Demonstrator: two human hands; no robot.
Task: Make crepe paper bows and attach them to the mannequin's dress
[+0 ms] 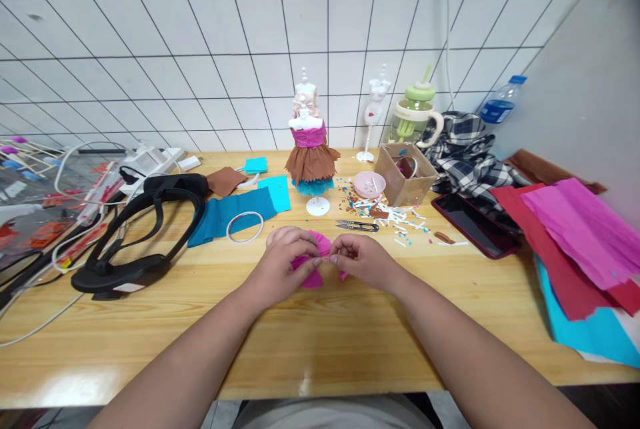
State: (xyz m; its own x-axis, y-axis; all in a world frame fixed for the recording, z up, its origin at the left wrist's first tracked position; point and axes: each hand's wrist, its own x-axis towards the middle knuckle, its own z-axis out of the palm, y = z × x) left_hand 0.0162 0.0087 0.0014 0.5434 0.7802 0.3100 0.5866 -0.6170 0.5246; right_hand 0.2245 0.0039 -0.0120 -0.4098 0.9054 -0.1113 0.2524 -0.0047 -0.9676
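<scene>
A piece of magenta crepe paper (313,279) is bunched between my two hands above the middle of the table. My left hand (289,261) is closed on it, thumb and fingers pinching its edge. From the right, my right hand (364,261) pinches the same piece with thumb and forefinger. Just behind the hands lie thread snips (357,225). Beyond them stands a small dress form (310,139) in a magenta top, a brown ruffled skirt and a teal underlayer. A white ring (245,227) rests left of my left hand, partly on teal paper (235,210).
Paper scraps (400,215) lie around a pink bowl (369,185) and a cardboard box (406,174). A phone (475,225) and stacked coloured sheets (575,249) are at right. At left sit a black headset strap (145,262) and cables. A bare dress form (375,112) stands by a jug (414,115).
</scene>
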